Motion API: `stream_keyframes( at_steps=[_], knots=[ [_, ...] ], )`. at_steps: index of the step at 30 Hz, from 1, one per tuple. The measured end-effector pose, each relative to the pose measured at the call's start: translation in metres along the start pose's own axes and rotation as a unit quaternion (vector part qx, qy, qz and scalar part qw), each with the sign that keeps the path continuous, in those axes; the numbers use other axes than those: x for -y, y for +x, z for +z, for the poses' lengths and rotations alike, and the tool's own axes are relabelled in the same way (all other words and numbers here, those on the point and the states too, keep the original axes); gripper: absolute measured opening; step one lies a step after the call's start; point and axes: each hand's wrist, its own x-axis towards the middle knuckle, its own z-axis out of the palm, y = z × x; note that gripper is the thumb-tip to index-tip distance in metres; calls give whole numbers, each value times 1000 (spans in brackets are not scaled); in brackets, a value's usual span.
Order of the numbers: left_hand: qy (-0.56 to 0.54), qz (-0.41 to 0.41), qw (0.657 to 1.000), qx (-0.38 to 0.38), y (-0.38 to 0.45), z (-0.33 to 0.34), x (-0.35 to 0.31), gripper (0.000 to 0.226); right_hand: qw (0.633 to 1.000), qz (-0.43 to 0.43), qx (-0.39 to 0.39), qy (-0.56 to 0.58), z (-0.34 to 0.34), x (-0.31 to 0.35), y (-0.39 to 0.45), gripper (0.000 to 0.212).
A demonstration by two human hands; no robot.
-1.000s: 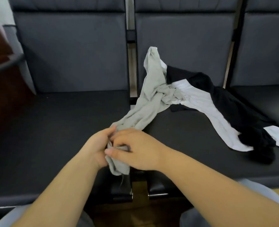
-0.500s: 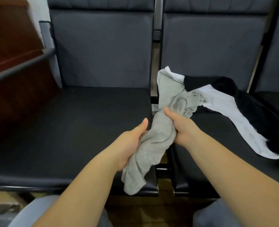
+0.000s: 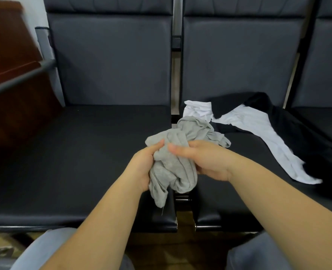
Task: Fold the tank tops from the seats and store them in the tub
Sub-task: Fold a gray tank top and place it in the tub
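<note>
A row of dark padded seats (image 3: 106, 145) fills the view, with a brown wooden panel (image 3: 9, 78) at the far left. On the right seat lie a black tank top (image 3: 305, 137) and, partly under it, a white tank top (image 3: 258, 131), both spread loose. Over the gap between the 2 seats a grey tank top (image 3: 177, 158) is bunched up in the air. The left hand (image 3: 144, 166) clenches its left side, and the right hand (image 3: 202, 158) grasps its right side with the thumb on top.
</note>
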Motion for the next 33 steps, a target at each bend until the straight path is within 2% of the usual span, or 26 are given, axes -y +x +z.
stream_keyframes(
  at_steps=[3,6,8,11,12,14,17,20,23,26,31,33],
  knots=[
    [1,36,999,21,2,1,0,54,988,97,-71,98,-12,-6,2,76],
    [53,59,993,88,-3,3,1,52,959,126,-42,249,-22,-11,1,91],
    [130,41,983,126,-10,8,4,38,927,111,-65,353,-29,-14,3,86],
    [240,-25,955,172,-21,12,11,21,919,97,-134,359,-33,-18,4,79],
    [257,-36,950,174,-23,13,13,21,923,92,-156,340,-33,-18,3,74],
    [257,-39,953,155,-25,13,18,39,931,64,-177,314,-31,-17,0,66],
    [225,-13,968,113,-26,10,22,66,953,21,-121,277,-25,-13,-10,77],
    [129,1,988,81,-30,6,22,92,979,9,9,203,-12,-14,-22,63],
    [45,61,995,70,-38,1,15,87,984,12,121,127,-2,-20,-28,72],
    [7,101,994,46,-46,-4,11,85,984,38,160,70,5,-27,-32,71],
    [-71,142,987,-3,-57,-11,4,64,963,92,246,-53,16,-24,-43,37],
    [-57,134,989,15,-58,-12,3,51,955,115,263,-77,23,-27,-41,36]
  ],
)
